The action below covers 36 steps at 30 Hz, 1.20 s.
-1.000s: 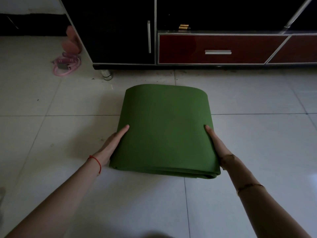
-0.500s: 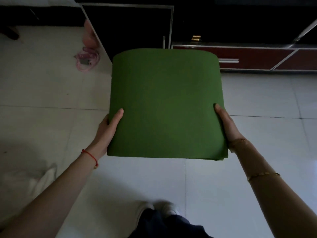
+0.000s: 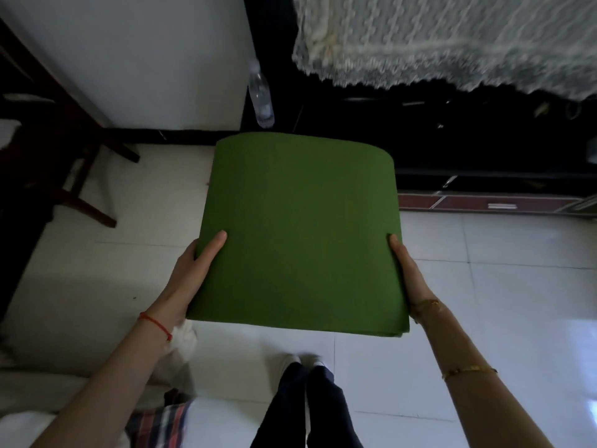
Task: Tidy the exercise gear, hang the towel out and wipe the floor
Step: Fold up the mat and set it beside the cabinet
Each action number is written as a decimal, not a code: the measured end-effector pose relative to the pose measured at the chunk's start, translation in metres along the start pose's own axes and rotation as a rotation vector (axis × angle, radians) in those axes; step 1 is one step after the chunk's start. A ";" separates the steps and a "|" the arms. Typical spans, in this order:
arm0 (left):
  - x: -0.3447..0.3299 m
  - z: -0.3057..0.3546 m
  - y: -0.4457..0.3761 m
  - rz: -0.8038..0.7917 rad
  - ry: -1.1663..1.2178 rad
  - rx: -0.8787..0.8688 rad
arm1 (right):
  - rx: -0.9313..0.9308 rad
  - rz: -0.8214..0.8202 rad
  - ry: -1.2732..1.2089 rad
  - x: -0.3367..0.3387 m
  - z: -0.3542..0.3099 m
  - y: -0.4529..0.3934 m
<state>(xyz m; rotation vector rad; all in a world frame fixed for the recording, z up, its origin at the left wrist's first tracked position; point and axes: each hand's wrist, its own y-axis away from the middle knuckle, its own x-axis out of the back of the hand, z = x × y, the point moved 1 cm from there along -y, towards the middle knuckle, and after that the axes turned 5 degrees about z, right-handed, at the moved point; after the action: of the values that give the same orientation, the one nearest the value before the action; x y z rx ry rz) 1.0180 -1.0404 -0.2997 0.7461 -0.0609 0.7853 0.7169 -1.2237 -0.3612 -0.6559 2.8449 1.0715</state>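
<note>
**Folded mat carried by its sides: slip and snag risks**

The folded green exercise mat [image 3: 300,234] is off the floor [image 3: 484,302], held roughly level in front of the person, above their shoes [image 3: 302,358]. The left hand [image 3: 197,270] is clamped on the mat's left edge with the thumb laid across the top; the right hand [image 3: 405,270] is clamped on the right edge in the same way. The fingers underneath are hidden.

Likely trouble, judging from this hold:

- The mat is several layers folded together, with loose edges showing at its near right corner. Pinched only at the sides, the lower layers could sag or slide out and the bundle unfold.
- The mat blocks the view of the floor just ahead. A pale cloth [image 3: 184,337] lies on the floor by the left wrist, and a dark wooden chair leg [image 3: 90,211] stands off to the left; either could catch a foot.
- A clear plastic bottle [image 3: 261,92] stands beyond the mat's far edge. Pushing the mat forward carelessly could knock it over.
- The tiles look glossy, so a hurried step may slip.
</note>
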 end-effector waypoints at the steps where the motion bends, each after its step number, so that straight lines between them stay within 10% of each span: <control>1: 0.010 0.017 0.019 0.003 0.002 0.005 | -0.002 -0.005 0.004 -0.005 -0.018 0.019; 17: 0.094 0.129 0.177 0.066 0.039 -0.067 | 0.087 -0.110 0.051 -0.051 -0.163 0.173; 36: 0.193 0.110 0.161 0.277 0.197 0.053 | -0.002 -0.297 0.166 -0.188 -0.185 0.126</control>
<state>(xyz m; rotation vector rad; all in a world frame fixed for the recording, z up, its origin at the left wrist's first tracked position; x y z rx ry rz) 1.0746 -0.9149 -0.0625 0.7155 0.0351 1.1253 0.8595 -1.1862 -0.1087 -1.1744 2.7532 1.0134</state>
